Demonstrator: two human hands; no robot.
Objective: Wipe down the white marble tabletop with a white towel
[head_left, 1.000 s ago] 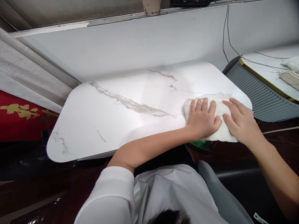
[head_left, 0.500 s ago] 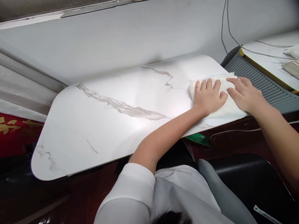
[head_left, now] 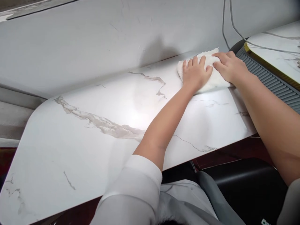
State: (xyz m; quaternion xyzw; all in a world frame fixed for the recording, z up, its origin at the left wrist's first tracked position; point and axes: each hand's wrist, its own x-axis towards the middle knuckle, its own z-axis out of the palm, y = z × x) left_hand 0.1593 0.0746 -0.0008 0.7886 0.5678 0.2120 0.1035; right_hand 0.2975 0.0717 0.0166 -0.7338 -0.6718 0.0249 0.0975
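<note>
A white folded cloth (head_left: 214,82) lies at the far right corner of a white marble-patterned tabletop (head_left: 93,137), close to the wall. My left hand (head_left: 195,74) lies flat on the cloth's left part, fingers stretched out. My right hand (head_left: 229,67) presses flat on its right part, fingers pointing left. Both palms cover most of the cloth; only its edges show.
A pale wall (head_left: 93,40) runs along the table's far edge. To the right stands a grey ribbed unit (head_left: 276,84) with a gold-trimmed marble top (head_left: 278,53), and grey cables (head_left: 231,22) hang down the wall. A dark seat (head_left: 246,190) is below the table's near edge.
Both hands have pushed the cloth away from the near right edge to the far right corner by the wall. The view has moved closer to the table.
</note>
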